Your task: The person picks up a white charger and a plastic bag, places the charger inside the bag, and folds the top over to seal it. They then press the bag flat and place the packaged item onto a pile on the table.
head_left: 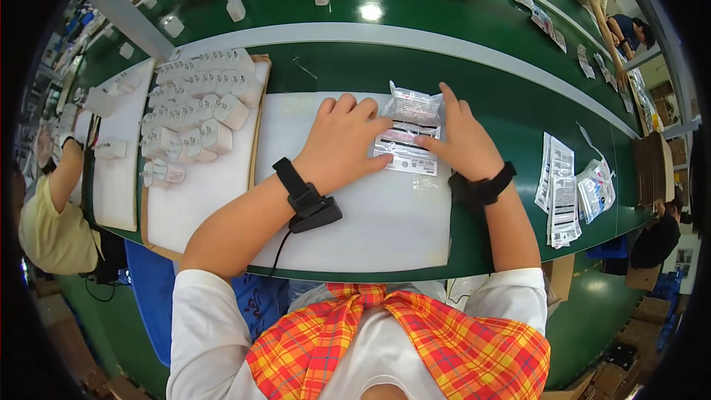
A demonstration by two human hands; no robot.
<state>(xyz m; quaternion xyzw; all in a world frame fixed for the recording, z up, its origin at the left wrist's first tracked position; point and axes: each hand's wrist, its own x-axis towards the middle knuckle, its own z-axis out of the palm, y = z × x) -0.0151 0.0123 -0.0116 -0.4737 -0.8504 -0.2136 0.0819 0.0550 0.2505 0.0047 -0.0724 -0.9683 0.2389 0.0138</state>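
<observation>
A silver-and-white printed plastic pouch point(415, 107) lies on a white foam sheet point(355, 215), its shiny film crinkled at the far end. My left hand point(342, 137) grips its left edge, index finger and thumb on the film and the other fingers curled. From the other side my right hand point(466, 141) has its thumb across the pouch's middle, its index finger stretched away from me along the right edge. What lies inside the pouch is hidden. Both wrists wear black straps; a small black box with a cable point(317, 216) hangs from the left one.
Left of the sheet, rows of white plug chargers point(196, 107) stand on a foam-lined board. Flat printed pouches point(561, 192) and a filled pouch point(595, 191) lie at right. A pale rail point(355, 33) separates the green bench from a belt carrying chargers. Co-workers sit on both sides.
</observation>
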